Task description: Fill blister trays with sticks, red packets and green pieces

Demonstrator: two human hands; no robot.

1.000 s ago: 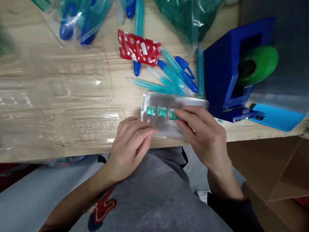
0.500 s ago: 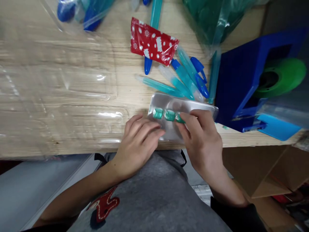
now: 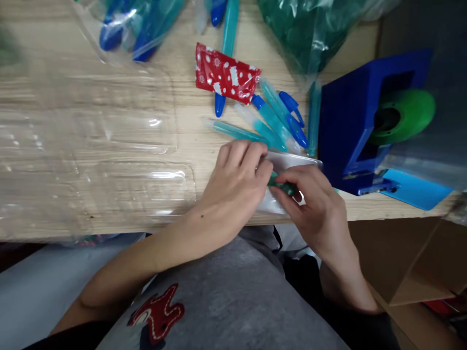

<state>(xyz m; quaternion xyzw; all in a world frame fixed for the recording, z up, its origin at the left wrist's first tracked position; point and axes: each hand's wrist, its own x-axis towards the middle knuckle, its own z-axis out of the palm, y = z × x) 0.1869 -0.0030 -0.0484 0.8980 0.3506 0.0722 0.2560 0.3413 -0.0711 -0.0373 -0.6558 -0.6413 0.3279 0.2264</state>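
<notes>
A shallow clear plastic tray [image 3: 292, 159] lies at the table's front edge, partly under both hands. My right hand [image 3: 315, 204] is closed in a pinch on a small shiny green piece [image 3: 288, 188] above the tray. Curled over the tray's left part is my left hand [image 3: 237, 187]; its fingers are bent and their tips mostly hidden, so what they grip cannot be made out. A bit of green shows between the two hands. Just beyond the tray lie several turquoise pens [image 3: 270, 124] with blue or clear ends, and a blue cap [image 3: 292, 104].
A red patterned packet [image 3: 228, 73] lies across a pen. To the right stands a blue tape dispenser [image 3: 345, 121] with a green roll [image 3: 408, 114]. Clear moulded packaging [image 3: 120, 131] covers the left side. Plastic bags with blue items [image 3: 146, 29] and green contents [image 3: 306, 29] lie behind.
My left hand has moved right and forward over the tray, covering green pieces that showed before. My right hand now has a green piece raised in its fingertips. The view has shifted slightly.
</notes>
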